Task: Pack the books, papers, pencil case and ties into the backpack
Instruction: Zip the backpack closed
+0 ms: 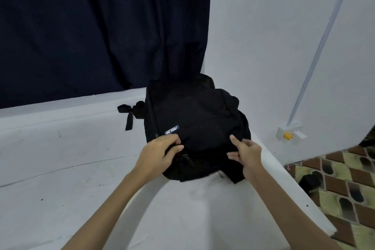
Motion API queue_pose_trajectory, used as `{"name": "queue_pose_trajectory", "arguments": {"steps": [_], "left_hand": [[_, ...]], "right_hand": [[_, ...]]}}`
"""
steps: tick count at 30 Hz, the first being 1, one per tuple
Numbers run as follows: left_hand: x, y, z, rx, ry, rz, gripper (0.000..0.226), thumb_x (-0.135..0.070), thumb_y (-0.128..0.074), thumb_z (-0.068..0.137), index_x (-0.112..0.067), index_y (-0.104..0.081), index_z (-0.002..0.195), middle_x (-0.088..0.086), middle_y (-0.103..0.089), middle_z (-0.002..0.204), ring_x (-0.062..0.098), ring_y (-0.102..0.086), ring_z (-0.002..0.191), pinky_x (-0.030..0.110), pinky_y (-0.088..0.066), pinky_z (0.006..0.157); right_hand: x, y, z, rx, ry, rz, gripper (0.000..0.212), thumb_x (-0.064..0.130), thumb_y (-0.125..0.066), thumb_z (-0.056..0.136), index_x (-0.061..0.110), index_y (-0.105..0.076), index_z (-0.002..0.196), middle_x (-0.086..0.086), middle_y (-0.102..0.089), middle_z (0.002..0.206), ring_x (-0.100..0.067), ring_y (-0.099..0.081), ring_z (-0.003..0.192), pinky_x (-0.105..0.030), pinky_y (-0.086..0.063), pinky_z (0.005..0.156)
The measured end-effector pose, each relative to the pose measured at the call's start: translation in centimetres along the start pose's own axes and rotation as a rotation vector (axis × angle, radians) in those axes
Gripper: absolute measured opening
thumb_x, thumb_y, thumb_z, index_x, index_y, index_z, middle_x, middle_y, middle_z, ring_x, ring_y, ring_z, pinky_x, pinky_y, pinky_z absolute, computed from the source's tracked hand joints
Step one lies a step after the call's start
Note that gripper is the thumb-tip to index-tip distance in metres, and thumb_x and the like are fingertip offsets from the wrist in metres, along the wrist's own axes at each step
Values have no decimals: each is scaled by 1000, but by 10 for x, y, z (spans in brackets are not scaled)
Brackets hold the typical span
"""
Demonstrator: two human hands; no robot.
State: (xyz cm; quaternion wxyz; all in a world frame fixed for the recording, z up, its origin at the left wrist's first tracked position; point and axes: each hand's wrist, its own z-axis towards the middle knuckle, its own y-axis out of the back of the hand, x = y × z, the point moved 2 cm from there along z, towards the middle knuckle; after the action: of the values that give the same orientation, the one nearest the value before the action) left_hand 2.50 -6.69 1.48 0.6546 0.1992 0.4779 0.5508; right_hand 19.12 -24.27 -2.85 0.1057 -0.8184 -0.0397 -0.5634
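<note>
Black backpack (194, 128) on white ledge (71, 178), left hand (160, 153) and right hand (246, 153) gripping its fabric

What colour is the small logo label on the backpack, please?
Blue with white lettering, on the logo label in the head view.

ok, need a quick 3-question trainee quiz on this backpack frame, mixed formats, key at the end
1. True or false: the backpack lies on the white surface with both hands on its near end.
2. Which hand is nearer the logo patch? A) left hand B) right hand
3. Fill in: the wall behind the backpack is partly covered by a dark ____.

Key: 1 true; 2 A; 3 curtain.
</note>
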Motion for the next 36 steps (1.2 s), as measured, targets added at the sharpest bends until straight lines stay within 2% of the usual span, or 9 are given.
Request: {"name": "queue_pose_trajectory", "arguments": {"steps": [5, 8, 14, 18, 22, 25, 29, 33, 36], "left_hand": [[-7, 7, -6, -60, 93, -64, 14, -37, -52, 88, -27, -52, 78, -19, -56, 76, 1, -52, 71, 13, -36, 63], [-9, 6, -8, -11, 105, -16, 8, -28, -55, 93, -26, -53, 85, -19, -56, 81, 1, -51, 80, 15, -37, 69], [-17, 12, -4, -50, 114, -10, 6, -21, -54, 95, -18, -59, 96, -22, -56, 86, 4, -52, 85, 15, -40, 75], [-17, 5, -6, -10, 158, 5, 8, -23, -53, 95, -20, -54, 88, -19, -54, 79, 2, -50, 80, 15, -36, 69], [-23, 6, -3, -138, 206, -95, 13, -18, -52, 96, -19, -48, 84, -9, -52, 69, 6, -48, 65, 13, -34, 61], [-27, 14, 1, -182, 232, -189, 14, -15, -52, 96, -15, -49, 82, -2, -49, 64, 7, -42, 58, 15, -33, 56], [-28, 24, 3, -214, 241, -272, 19, -12, -53, 95, -18, -49, 77, -14, -48, 61, 3, -42, 58, 13, -33, 58], [-25, 24, 2, -194, 241, -268, 16, -13, -54, 95, -15, -52, 79, -13, -48, 61, 4, -43, 59, 13, -34, 58], [-25, 24, 0, -183, 243, -264, 16, -14, -55, 94, -17, -52, 79, -6, -49, 64, 5, -43, 60, 14, -34, 59]], "right_hand": [[31, 3, 3, 36, 209, -100, 28, 25, -64, 90, 11, -50, 70, -5, -51, 70, -19, -54, 60, -28, -49, 55], [50, 3, -4, 144, 199, -44, 27, 24, -56, 94, 11, -43, 75, -10, -55, 86, -27, -64, 74, -32, -56, 54], [74, -2, -3, 253, 6, 232, 9, 1, -53, 92, -1, -53, 102, -12, -59, 83, -22, -57, 39, -23, -40, 37], [52, 0, 6, 192, 23, 193, 20, 14, -65, 89, 10, -46, 84, -8, -58, 84, -20, -57, 63, -30, -50, 52], [28, 8, -5, 526, 7, 325, 41, 31, -70, 80, 11, -59, 114, -2, -67, 110, -19, -63, 99, -32, -51, 83], [19, 6, -19, 711, 185, -123, 51, 19, -76, 60, 6, -56, 105, -5, -64, 101, -18, -59, 100, -32, -47, 88], [20, -9, -4, 513, 533, -722, 22, 7, -63, 80, 6, -44, 70, -3, -51, 77, -23, -48, 92, -31, -37, 81], [25, -14, 3, 473, 759, -970, 32, 27, -64, 86, 5, -52, 66, -4, -62, 74, -21, -54, 92, -37, -31, 105], [44, 2, -4, 607, 767, -892, 21, 24, -75, 79, 18, -61, 65, 11, -65, 73, -5, -58, 79, -26, -42, 85]]}}
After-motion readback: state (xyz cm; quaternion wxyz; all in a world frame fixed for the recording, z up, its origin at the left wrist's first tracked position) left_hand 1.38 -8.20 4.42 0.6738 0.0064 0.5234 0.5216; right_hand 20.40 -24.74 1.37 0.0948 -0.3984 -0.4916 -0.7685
